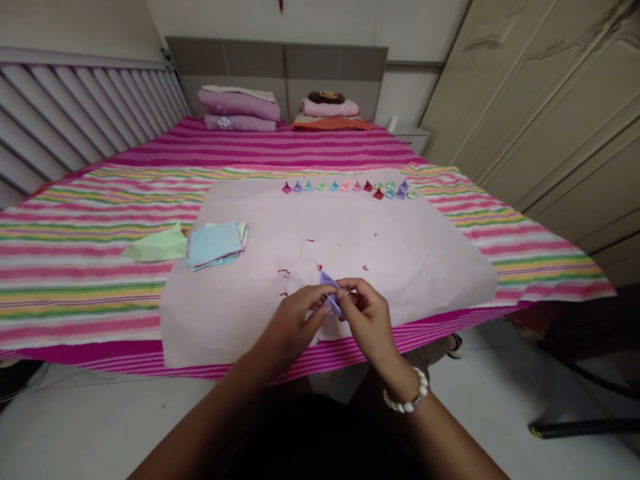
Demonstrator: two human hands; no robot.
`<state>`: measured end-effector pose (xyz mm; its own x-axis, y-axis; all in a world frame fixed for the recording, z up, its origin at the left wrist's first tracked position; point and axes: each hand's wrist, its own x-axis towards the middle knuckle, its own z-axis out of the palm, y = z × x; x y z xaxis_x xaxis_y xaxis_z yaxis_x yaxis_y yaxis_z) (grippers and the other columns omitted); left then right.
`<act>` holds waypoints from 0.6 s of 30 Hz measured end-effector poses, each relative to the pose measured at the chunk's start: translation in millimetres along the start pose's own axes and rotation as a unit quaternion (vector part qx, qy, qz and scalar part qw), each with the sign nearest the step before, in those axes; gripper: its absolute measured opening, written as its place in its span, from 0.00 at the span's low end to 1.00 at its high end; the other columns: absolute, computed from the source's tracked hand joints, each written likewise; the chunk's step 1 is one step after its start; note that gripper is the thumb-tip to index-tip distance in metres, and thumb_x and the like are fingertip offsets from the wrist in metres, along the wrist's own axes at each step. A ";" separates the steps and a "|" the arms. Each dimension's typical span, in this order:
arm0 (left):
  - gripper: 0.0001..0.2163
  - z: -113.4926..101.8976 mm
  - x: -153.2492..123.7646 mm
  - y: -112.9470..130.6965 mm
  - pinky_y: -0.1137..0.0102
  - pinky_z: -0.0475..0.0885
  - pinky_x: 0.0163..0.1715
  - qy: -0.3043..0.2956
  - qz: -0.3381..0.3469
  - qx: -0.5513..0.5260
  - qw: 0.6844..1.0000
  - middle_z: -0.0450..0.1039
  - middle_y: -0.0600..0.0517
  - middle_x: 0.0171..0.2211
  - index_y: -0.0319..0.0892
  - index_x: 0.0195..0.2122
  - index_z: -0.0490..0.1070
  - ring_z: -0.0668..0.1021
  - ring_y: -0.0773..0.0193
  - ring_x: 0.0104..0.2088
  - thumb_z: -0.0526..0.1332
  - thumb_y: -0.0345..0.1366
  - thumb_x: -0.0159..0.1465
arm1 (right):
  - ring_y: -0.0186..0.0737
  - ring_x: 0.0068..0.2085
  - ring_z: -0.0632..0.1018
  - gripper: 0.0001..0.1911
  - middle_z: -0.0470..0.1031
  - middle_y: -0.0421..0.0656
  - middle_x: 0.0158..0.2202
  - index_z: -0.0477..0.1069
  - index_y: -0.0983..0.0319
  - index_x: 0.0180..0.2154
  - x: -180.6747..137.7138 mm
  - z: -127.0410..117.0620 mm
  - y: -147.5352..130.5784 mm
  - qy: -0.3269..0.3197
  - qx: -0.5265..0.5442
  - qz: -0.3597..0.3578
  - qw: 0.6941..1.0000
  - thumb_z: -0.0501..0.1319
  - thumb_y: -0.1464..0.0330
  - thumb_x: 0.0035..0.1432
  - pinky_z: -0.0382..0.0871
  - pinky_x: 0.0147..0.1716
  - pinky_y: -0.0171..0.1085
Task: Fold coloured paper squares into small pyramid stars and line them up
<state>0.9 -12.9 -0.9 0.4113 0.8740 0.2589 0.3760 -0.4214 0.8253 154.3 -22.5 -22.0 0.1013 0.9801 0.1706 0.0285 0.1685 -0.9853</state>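
Between my two hands is a small piece of folded purple paper [327,280], held just above the near part of a large pale sheet [425,253]. My left hand [303,317] pinches its left side between thumb and fingers. On the right edge, my right hand [367,313] also grips it, thumb on top; a white bead bracelet circles that wrist. Fingers cover much of the paper, so its full folded shape is hidden. Small red scraps [284,273] lie on the sheet beyond my hands.
Along the sheet's far edge stands a row of small folded paper pieces [335,187] in several colours. To the left lie a stack of light blue paper squares [215,243] and a loose green sheet [157,245]. Folded bedding [240,107] rests by the headboard [255,60].
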 end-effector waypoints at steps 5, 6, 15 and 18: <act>0.10 -2.7 1.7 -4.0 0.68 0.71 0.38 0.039 0.065 0.124 0.989 0.66 0.50 0.38 0.45 0.42 0.74 0.72 0.65 0.37 0.56 0.28 0.63 | 0.34 0.25 0.70 0.09 0.71 0.38 0.26 0.73 0.60 0.41 -2.9 -1.2 1.8 -0.015 -0.031 -0.010 0.999 0.59 0.64 0.60 0.68 0.24 0.34; 0.10 -2.7 1.8 -3.1 0.69 0.71 0.36 0.041 0.067 0.143 0.987 0.64 0.51 0.38 0.44 0.40 0.74 0.72 0.66 0.35 0.56 0.28 0.62 | 0.34 0.25 0.71 0.10 0.72 0.39 0.27 0.73 0.60 0.42 -3.2 -1.1 1.7 -0.013 -0.039 -0.013 0.999 0.59 0.64 0.60 0.68 0.25 0.34; 0.11 0.5 4.7 -9.0 0.70 0.72 0.34 -0.002 0.081 0.251 0.964 0.64 0.49 0.48 0.45 0.40 0.75 0.72 0.67 0.35 0.55 0.28 0.63 | 0.35 0.27 0.71 0.11 0.70 0.41 0.30 0.75 0.60 0.42 -0.3 -0.8 -3.8 0.004 -0.120 -0.067 0.991 0.58 0.70 0.58 0.66 0.26 0.35; 0.10 2.1 7.1 -12.0 0.68 0.73 0.36 -0.011 0.080 0.246 0.966 0.63 0.48 0.51 0.45 0.40 0.75 0.74 0.66 0.38 0.55 0.28 0.63 | 0.36 0.28 0.71 0.11 0.69 0.41 0.29 0.75 0.60 0.40 -0.6 0.1 -8.5 0.014 -0.164 -0.103 0.981 0.57 0.73 0.56 0.65 0.27 0.36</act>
<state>1.1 -2.2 -9.9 0.5118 0.7850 0.3491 0.6532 -0.6195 0.4354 153.9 -24.5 -13.7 0.0863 0.9250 0.3701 0.3689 0.3154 -0.8743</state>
